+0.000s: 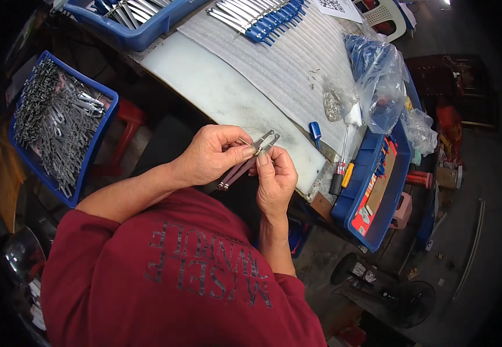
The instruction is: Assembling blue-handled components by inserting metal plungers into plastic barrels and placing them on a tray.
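Close to the table's near edge, my two hands meet over a pair of narrow metal strips [241, 171] with dark brownish sides and small holes at their upper ends. My left hand [207, 155] is closed, thumb against index finger, and pinches the strips from the left; a thin pin [243, 141] sticks out between its fingers. From the right, my right hand [276, 178] pinches the same strips with thumb and bent fingers. My fingertips hide the middle of the strips. The strips' lower ends point down toward my lap.
Blue-handled metal pieces [259, 20] lie in a row on foam sheet [285, 75]. A white board [205, 75] lies nearer. Right are a blue piece [314, 132], screwdrivers [348, 173], bagged small parts [333, 104] and a blue bin [343, 211]. Left stands a bin [109, 115] of metal parts.
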The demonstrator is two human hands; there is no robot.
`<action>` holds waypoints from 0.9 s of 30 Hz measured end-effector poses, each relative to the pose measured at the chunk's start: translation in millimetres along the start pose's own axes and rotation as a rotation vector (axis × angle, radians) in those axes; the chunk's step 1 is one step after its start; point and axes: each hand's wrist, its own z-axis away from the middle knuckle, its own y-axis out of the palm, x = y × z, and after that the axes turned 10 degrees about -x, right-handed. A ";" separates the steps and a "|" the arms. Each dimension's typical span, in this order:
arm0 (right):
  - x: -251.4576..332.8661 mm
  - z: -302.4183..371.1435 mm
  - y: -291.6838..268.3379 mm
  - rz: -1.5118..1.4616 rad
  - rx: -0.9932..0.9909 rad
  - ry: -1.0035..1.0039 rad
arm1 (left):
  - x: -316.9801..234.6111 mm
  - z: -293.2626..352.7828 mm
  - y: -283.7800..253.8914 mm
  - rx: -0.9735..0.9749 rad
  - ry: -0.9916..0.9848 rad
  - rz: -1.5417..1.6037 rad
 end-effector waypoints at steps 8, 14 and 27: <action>1.2 0.7 -0.8 0.003 0.017 0.021 | -1.7 0.7 -0.1 0.001 -0.006 -0.031; 3.1 1.3 -0.3 -0.006 0.022 0.036 | 1.9 0.4 -1.2 -0.001 -0.012 -0.051; 4.0 0.1 -2.0 -0.026 0.015 0.055 | 0.0 -0.5 -1.5 0.029 -0.004 -0.041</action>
